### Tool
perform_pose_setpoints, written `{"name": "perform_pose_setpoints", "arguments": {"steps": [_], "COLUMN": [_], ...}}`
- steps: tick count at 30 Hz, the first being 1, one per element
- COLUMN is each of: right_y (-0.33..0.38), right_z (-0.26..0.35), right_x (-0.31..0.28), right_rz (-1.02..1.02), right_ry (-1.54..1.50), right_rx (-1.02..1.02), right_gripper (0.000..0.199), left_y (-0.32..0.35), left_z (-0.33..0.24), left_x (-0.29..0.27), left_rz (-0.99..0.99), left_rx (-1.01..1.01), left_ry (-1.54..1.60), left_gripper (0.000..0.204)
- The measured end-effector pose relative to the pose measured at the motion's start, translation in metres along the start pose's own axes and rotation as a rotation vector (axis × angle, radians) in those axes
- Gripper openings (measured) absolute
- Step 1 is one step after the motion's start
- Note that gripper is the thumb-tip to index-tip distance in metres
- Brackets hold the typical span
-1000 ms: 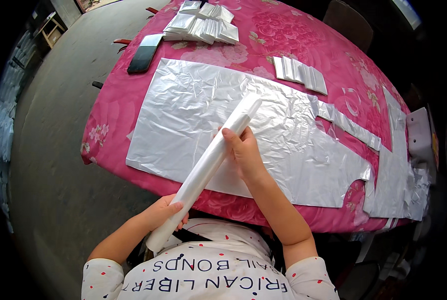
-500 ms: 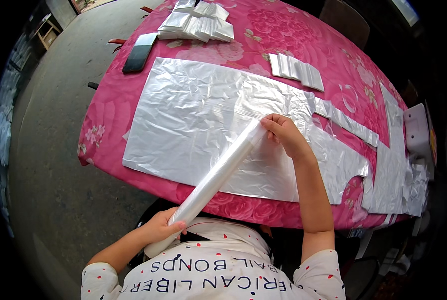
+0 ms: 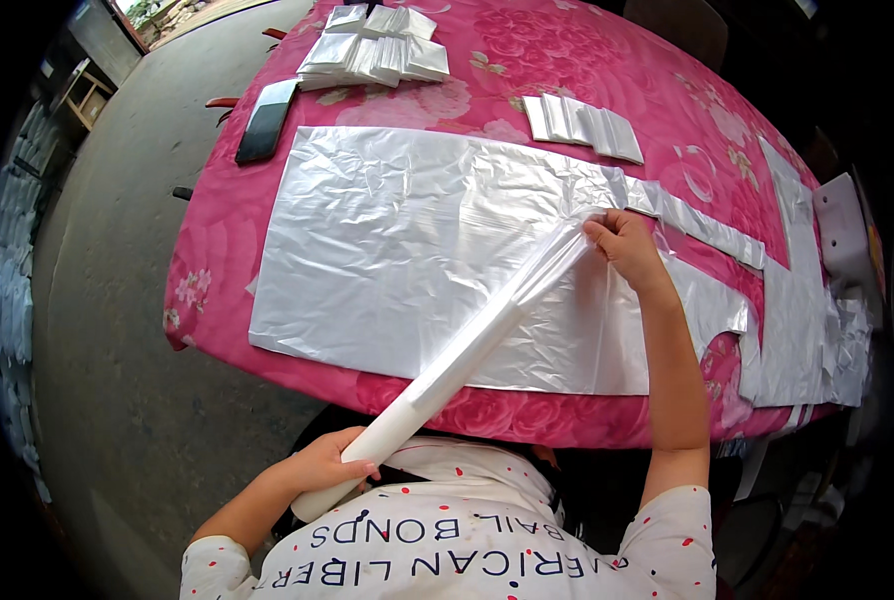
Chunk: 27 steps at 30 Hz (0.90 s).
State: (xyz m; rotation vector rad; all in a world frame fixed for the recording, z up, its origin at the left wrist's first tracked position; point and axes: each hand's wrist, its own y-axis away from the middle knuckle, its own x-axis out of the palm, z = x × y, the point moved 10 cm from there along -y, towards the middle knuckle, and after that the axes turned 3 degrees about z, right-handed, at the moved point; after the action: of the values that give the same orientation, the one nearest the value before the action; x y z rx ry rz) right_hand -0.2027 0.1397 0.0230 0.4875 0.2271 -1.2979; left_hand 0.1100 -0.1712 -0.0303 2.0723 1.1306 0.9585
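My left hand [image 3: 322, 464] grips the near end of a long white roll of thin plastic film [image 3: 437, 385], held slanting over the table's front edge. My right hand [image 3: 624, 246] pinches the film's free end, which is stretched and bunched between the roll and my fingers. Under both lies a wide flat stack of silvery plastic bags [image 3: 397, 250] spread on the pink flowered tablecloth [image 3: 557, 60].
Folded silvery bags sit in a pile [image 3: 377, 55] at the far edge and in a row [image 3: 582, 125] further right. A dark flat phone-like object [image 3: 265, 122] lies at the far left. Cut plastic strips [image 3: 797, 300] heap at the right end. Grey floor lies left.
My right hand has slid up and to the right along the roll, drawing film off its far end. The left hand keeps hold of the near end.
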Motion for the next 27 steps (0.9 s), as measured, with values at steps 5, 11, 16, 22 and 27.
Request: {"name": "perform_pose_setpoints", "arguments": {"steps": [5, 11, 16, 22, 27], "right_y": [-0.013, -0.018, -0.02, -0.038, -0.053], "right_z": [-0.065, -0.051, 0.001, 0.031, 0.029], "right_x": [-0.137, -0.124, -0.027, 0.03, 0.036], "right_rz": [-0.3, -0.223, -0.028, 0.134, 0.205], "right_ry": [0.153, 0.058, 0.098, 0.147, 0.164], "right_rx": [0.049, -0.037, -0.088, -0.111, -0.084], "right_gripper": [0.015, 0.014, 0.016, 0.017, 0.017], "left_y": [0.014, 0.018, -0.017, -0.035, -0.055], "left_z": [0.015, -0.03, -0.159, -0.213, -0.153], "left_x": [-0.017, -0.028, 0.011, 0.07, 0.112], "left_rz": [0.144, 0.212, -0.017, -0.376, -0.021], "left_rx": [-0.051, -0.022, 0.308, 1.097, 1.117], "left_ry": [-0.139, -0.567, -1.179, -1.606, -1.618], "left_gripper": [0.049, 0.048, 0.048, 0.053, 0.073]}}
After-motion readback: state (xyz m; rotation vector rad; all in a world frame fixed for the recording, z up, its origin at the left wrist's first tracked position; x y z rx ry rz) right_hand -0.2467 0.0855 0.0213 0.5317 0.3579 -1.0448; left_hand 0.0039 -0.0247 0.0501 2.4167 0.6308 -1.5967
